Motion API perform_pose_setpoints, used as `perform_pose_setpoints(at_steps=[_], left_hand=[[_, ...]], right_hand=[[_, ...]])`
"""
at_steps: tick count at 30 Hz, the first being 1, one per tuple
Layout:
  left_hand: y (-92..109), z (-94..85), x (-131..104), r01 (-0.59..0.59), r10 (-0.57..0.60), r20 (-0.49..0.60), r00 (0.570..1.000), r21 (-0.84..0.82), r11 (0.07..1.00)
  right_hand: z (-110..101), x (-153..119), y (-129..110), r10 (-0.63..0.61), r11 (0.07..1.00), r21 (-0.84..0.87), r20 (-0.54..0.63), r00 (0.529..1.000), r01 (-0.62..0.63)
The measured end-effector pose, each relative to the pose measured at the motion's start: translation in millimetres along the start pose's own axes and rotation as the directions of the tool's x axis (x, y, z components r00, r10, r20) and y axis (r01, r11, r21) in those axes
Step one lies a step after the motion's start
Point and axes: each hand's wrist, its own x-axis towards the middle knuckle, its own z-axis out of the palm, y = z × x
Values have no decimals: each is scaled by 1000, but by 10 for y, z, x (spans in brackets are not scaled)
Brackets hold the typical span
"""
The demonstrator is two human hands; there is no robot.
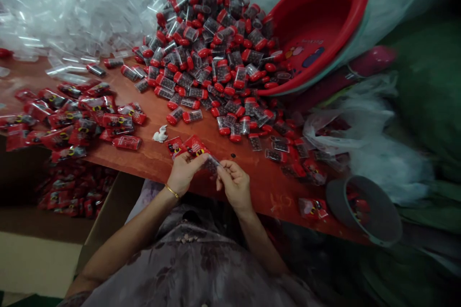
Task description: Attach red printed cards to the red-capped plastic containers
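Observation:
My left hand (pixel 184 171) is closed on a red printed packet (pixel 196 145) just above the table's front edge. Thumb and fingers of my right hand (pixel 236 183) pinch near a clear, dark-speckled piece (pixel 212 163) between the two hands. Whether that piece is the packet's clear end or a tube in it, I cannot tell. Another red packet (pixel 175 146) lies just beyond my left fingers. A crumpled white scrap (pixel 160 134) rests farther left. Beyond the hands rises a big heap of clear tubes with red caps (pixel 201 57), dark bits inside them.
Filled red packets (pixel 86 120) lie piled at the left, above an open cardboard box (pixel 104 220) holding more. Clear empty tubes (pixel 72 19) fill the back left. A red basin (pixel 345 5) leans at the back right. A grey bowl (pixel 374 216) and a plastic bag (pixel 389 158) stand at the right.

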Motion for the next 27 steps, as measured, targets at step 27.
perform_pose_setpoints(at_steps=[27], left_hand=[[465, -575, 436, -391, 489, 33, 872, 649, 653]], right_hand=[[-415, 521, 401, -465, 142, -975, 86, 881, 170]])
